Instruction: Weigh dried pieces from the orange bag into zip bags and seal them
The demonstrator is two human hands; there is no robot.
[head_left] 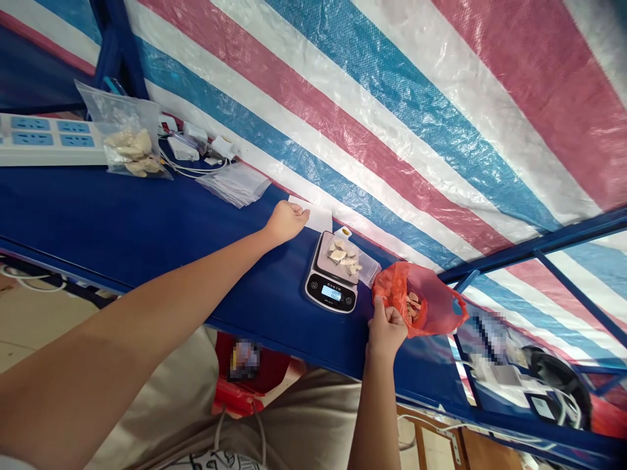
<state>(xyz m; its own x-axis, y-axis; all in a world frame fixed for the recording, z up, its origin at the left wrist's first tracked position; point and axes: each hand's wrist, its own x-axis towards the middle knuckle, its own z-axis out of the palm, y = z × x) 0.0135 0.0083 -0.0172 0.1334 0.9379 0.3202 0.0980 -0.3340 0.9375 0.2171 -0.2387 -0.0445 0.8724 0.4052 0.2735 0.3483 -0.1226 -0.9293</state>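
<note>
My left hand [288, 220] is closed at the left end of a flat white sheet of paper [321, 220], with its fingers pinched on the sheet. A white and black digital kitchen scale [332, 294] lies between my hands with its display lit. On its pan rests a clear plastic bag [366, 269] with pale dried slices [343, 254] on it. To the right, my right hand [388, 329] pinches the near rim of a red plastic bag [441, 303]. The bag's mouth is open, showing brownish dried slices [414, 307] inside.
Farther left on the blue table [147, 222] lie empty zip bags [238, 183], white chargers and cables [189, 143], a filled zip bag [132, 147] and a power strip [53, 138]. A striped sheet [313, 85] walls off the back. A red paper bag [235, 395] is below the table edge.
</note>
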